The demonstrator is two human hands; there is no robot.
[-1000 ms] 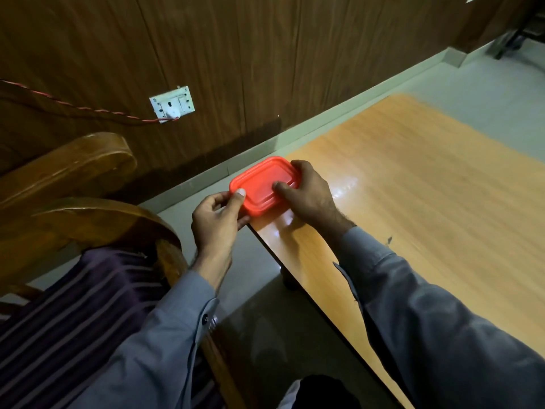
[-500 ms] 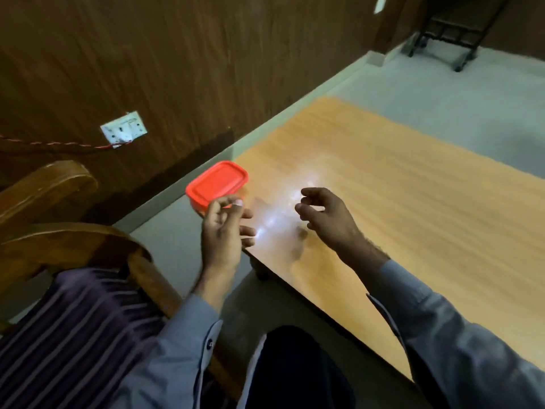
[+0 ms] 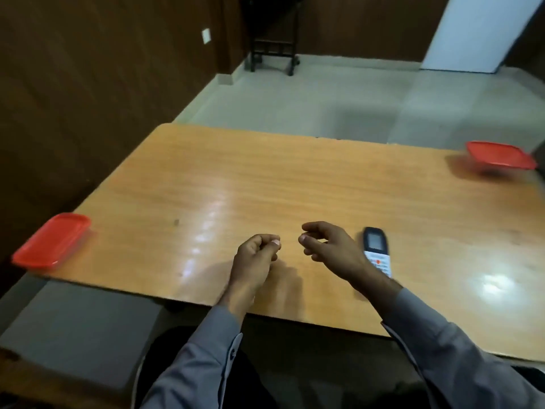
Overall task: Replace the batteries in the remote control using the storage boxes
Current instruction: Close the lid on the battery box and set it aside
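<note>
Lying flat on the wooden table, the remote control runs its long axis near-to-far, screen end away from the person, partly hidden behind the right hand; that hand hovers, fingers loosely curled, gripping nothing; left hand curled with thumb against fingertips, empty as far as visible; one red storage box at the table's left corner; another red box far right.

Grey buttoned-cuff shirt sleeves and dark trousers.
</note>
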